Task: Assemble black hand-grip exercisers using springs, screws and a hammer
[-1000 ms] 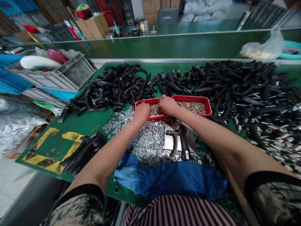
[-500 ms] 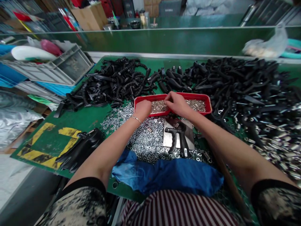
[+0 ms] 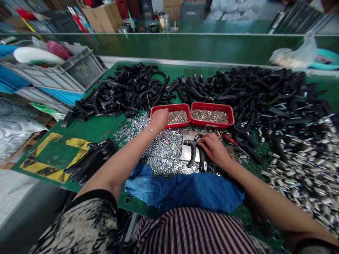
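Observation:
My left hand (image 3: 159, 120) reaches over the left end of a red tray (image 3: 177, 125) of small metal parts. Its fingers curl down out of sight, and whatever they pinch is hidden. My right hand (image 3: 215, 149) is over a flat metal plate (image 3: 187, 152), with thumb and fingertips pressed together at the upper part of a black plastic handle (image 3: 203, 159). Anything small in that pinch is too hidden to name. The handle lies on the plate, a curved grip on its left side. A second red tray (image 3: 212, 124), with thin metal pins, stands right of the first.
Loose metal rings (image 3: 162, 155) spread left of the plate. Black handles pile up at the back left (image 3: 127, 88) and back right (image 3: 254, 84). Metal sleeves (image 3: 312, 173) heap at the right. A red-handled screwdriver (image 3: 230, 139) and blue cloth (image 3: 185, 192) lie near.
My right hand has moved from the red trays toward me and down to the black handle on the plate. My left hand stays at the left tray. The right tray now shows fully.

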Demonstrator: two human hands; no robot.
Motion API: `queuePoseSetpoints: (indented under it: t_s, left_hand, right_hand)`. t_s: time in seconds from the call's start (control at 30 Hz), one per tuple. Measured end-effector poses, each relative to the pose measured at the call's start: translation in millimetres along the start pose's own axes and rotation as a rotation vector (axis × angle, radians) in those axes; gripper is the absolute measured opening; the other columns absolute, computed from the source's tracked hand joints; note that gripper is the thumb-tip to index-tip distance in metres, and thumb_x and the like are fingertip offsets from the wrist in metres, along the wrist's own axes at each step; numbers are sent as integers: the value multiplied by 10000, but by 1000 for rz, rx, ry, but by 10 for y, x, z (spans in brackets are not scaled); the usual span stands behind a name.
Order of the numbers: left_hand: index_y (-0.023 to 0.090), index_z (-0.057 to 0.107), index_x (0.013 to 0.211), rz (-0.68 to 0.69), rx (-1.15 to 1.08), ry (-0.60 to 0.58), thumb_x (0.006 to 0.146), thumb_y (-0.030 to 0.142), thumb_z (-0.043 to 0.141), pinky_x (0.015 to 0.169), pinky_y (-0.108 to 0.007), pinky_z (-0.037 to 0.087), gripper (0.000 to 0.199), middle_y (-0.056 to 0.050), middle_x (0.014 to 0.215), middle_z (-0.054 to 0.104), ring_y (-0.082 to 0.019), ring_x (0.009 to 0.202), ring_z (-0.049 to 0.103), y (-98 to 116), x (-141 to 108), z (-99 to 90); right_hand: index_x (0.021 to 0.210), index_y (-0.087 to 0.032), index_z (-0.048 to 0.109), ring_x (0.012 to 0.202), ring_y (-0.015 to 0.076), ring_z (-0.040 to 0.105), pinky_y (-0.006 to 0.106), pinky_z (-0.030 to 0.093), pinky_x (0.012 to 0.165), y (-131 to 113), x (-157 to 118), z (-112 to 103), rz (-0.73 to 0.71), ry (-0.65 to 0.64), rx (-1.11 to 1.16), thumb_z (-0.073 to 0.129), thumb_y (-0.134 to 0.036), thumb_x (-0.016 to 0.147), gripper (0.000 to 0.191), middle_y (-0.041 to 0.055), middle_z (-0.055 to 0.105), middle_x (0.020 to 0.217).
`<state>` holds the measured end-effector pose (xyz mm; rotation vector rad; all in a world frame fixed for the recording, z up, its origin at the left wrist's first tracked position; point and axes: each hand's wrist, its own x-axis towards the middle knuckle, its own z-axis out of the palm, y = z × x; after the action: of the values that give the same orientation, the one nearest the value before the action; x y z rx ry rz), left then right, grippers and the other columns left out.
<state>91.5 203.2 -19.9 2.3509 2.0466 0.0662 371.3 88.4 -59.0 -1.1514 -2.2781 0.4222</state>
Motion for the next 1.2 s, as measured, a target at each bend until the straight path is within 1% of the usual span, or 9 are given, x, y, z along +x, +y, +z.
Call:
queuePoseSetpoints:
  t_s: [0.1,0.2,0.33,0.43,0.57,0.67,0.83,1.0,1.2]
  left_hand:
    - [86,662,1102,-49,-184,146,963,154,439,916,-350,496,272,-169,1066,723,-237,1006,664,-51,-113,-40]
    - [139,646,1069,-56,-395,262,1005,231,450,878,-307,500,226,-107,1019,729,-172,917,657,-51,-359,-72]
    - [171,653,1020,177,-551,125,1031,279,467,837,-294,492,215,-59,968,724,-152,883,642,163,-775,-17]
    - [184,673,1013,338,-474,91,1035,303,484,894,-339,459,224,-52,1011,708,-185,966,616,453,-967,83]
    - [203,701,1006,441,-320,131,1023,352,509,903,-391,397,243,-57,1056,692,-231,1021,559,785,-983,209]
    - [204,712,988,465,-254,132,1026,358,496,874,-398,369,268,-64,1015,689,-243,1001,540,906,-947,272]
    - [192,706,991,511,-150,162,1044,347,443,845,-407,350,310,-81,983,691,-253,967,536,957,-959,314]
    - [164,699,948,528,-76,195,1053,311,400,841,-428,360,349,-108,932,695,-260,934,553,992,-975,310]
    - [161,690,928,579,-29,216,1043,273,411,853,-444,378,322,-121,915,695,-266,929,566,1011,-965,321]
  right_hand:
    - [927,-199,629,950,283,541,428,482,836,3,11,48,-15,-15,-117,432,-321,1035,256,130,629,967]
    - [945,-181,644,952,286,521,419,471,844,-10,-18,61,-36,-36,-242,406,-292,1045,281,140,640,968]
    - [976,-172,670,950,297,503,418,469,827,-51,-36,53,-65,-90,-362,397,-254,1043,293,151,650,971]
    - [1012,-175,678,965,304,504,427,479,830,-65,-14,31,-96,-149,-388,403,-227,1034,281,157,646,993]
    - [1035,-168,672,1018,306,534,451,508,876,-28,-1,-49,-86,-172,-259,423,-223,1027,256,156,639,1014]
    - [1130,-184,651,1077,288,568,475,506,960,31,-111,-157,-26,-95,-69,464,-252,1020,228,144,640,1109]
    - [1167,-209,647,1143,294,577,520,464,1034,76,-527,-355,150,80,-24,472,-281,1016,242,141,647,1152]
    - [1150,-235,667,1088,294,607,514,487,988,48,-866,-519,212,36,7,467,-293,1011,251,126,673,1119]
    - [1127,-265,677,1058,296,607,514,497,962,74,-1065,-564,295,71,4,464,-325,1006,253,111,679,1082]
